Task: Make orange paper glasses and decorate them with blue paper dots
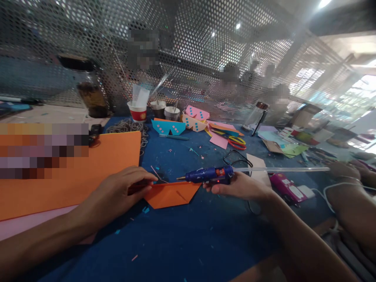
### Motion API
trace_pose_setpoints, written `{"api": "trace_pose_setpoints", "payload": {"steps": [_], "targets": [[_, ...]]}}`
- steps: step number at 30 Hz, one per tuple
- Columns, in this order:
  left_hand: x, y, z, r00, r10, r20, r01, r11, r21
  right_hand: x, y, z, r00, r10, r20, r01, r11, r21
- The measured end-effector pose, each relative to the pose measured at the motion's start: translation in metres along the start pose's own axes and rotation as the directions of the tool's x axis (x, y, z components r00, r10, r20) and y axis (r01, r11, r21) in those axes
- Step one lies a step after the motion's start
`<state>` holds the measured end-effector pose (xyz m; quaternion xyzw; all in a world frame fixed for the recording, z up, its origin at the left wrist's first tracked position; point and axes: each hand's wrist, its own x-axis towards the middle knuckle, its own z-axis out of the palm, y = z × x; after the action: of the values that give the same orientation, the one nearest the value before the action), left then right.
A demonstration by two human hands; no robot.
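Observation:
My left hand [122, 192] rests with curled fingers on the left end of a folded orange paper boat [172, 194], pinning it to the blue table [182, 243]. My right hand [239, 186] grips a blue hot glue gun [210, 175] held level, its nozzle pointing left just above the boat's upper edge. A long clear glue stick [282, 169] juts out of the gun's back toward the right.
A large orange sheet [88, 168] lies at left over a pink one. Finished paper boats [169, 127], cups [138, 111], scissors [237, 141] and coloured paper scraps crowd the far side before a perforated metal screen. Another person's arm [351, 196] rests at right beside a pink box [286, 187].

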<state>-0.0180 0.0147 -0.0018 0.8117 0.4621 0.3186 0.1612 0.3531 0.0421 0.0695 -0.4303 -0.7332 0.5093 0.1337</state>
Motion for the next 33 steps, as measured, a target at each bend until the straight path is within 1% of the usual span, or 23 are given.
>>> {"api": "trace_pose_setpoints", "payload": {"steps": [3,8,10,14,18,21,23,25,27,28,31,33], "targets": [[0.000,0.001,-0.001,1.000,-0.011,-0.001,0.011,1.000,0.012,0.000,0.004,-0.001,0.999,-0.038,0.003,0.038,0.999,-0.003],[0.000,0.003,-0.002,1.000,-0.027,-0.003,0.027,1.000,0.004,0.000,0.015,-0.005,0.997,0.016,-0.076,-0.018,0.999,-0.031],[-0.001,0.004,-0.002,0.999,-0.039,-0.006,0.039,0.999,0.006,0.001,0.017,-0.005,0.996,-0.003,-0.092,-0.001,0.999,-0.046],[0.000,0.005,-0.003,0.998,-0.059,0.011,0.059,0.998,0.017,0.001,0.015,-0.004,0.996,-0.046,-0.081,0.042,0.998,-0.056],[-0.002,0.003,-0.004,0.999,-0.046,0.018,0.045,0.999,0.027,0.000,0.013,-0.006,0.994,-0.007,-0.108,0.000,0.998,-0.066],[-0.004,-0.002,-0.002,1.000,-0.028,0.010,0.028,0.999,0.034,0.000,0.010,-0.007,0.993,-0.004,-0.122,-0.005,0.997,-0.071],[-0.005,-0.005,-0.001,1.000,-0.024,-0.001,0.024,0.999,0.043,0.000,0.007,-0.007,0.991,-0.031,-0.132,0.023,0.998,-0.060],[-0.006,-0.006,0.000,1.000,-0.014,-0.011,0.014,0.998,0.054,0.001,0.006,-0.010,0.982,-0.066,-0.174,0.056,0.996,-0.064],[-0.006,-0.005,-0.002,1.000,-0.010,-0.020,0.011,0.997,0.071,0.001,0.008,-0.014,0.959,-0.089,-0.269,0.057,0.991,-0.124],[-0.006,-0.003,-0.003,1.000,-0.014,-0.019,0.016,0.996,0.083,0.001,0.010,-0.017,0.939,-0.094,-0.330,0.037,0.984,-0.175],[-0.004,0.000,-0.007,1.000,-0.009,0.017,0.007,0.995,0.102,0.003,0.020,-0.031,0.857,-0.140,-0.496,-0.035,0.944,-0.327],[-0.004,0.001,-0.008,1.000,-0.007,0.011,0.006,0.995,0.104,0.005,0.030,-0.043,0.806,-0.218,-0.550,-0.034,0.911,-0.411]]}}
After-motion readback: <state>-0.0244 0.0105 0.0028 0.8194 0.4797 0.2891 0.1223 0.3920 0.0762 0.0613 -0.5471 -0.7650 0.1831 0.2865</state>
